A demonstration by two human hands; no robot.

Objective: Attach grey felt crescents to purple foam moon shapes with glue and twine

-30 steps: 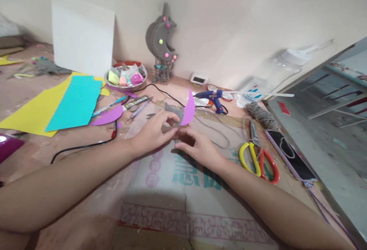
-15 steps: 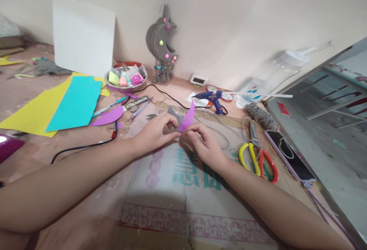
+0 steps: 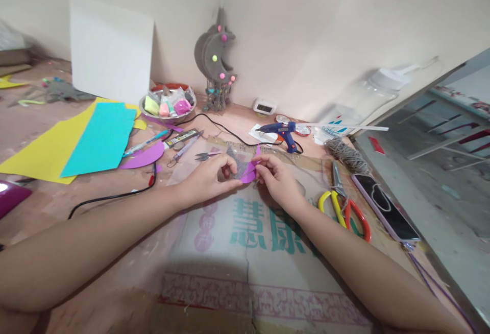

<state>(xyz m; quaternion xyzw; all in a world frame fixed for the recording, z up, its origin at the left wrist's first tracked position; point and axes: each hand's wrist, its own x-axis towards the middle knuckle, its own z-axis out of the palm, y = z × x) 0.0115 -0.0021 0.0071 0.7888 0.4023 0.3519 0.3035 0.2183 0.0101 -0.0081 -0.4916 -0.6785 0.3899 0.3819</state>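
Observation:
Over the middle of the printed cardboard, my left hand [image 3: 209,176] is closed, thumb and fingers pinching the lower left end of a purple crescent-shaped sheet piece [image 3: 249,173]. A grey, yarn-textured piece [image 3: 239,165] lies against that end, partly hidden by my left fingers. My right hand [image 3: 279,181] pinches the right edge of the purple piece between thumb and forefinger, its thin tip pointing up. Small pointed snips [image 3: 206,156] lie just behind my left hand. Scissors with yellow and red handles [image 3: 340,206] lie to the right of my right hand.
Beyond my hands lie a blue glue gun [image 3: 281,130] and its black cord. Grey yarn [image 3: 346,154] and a phone [image 3: 385,206] are at the right edge. Coloured sheets [image 3: 101,137] and a clay bowl [image 3: 168,109] are on the left; a grey moon ornament [image 3: 209,50] leans on the wall.
The purple piece has tipped lower and turned between my hands. My right fingers have moved up along its right edge, and more of the grey piece shows.

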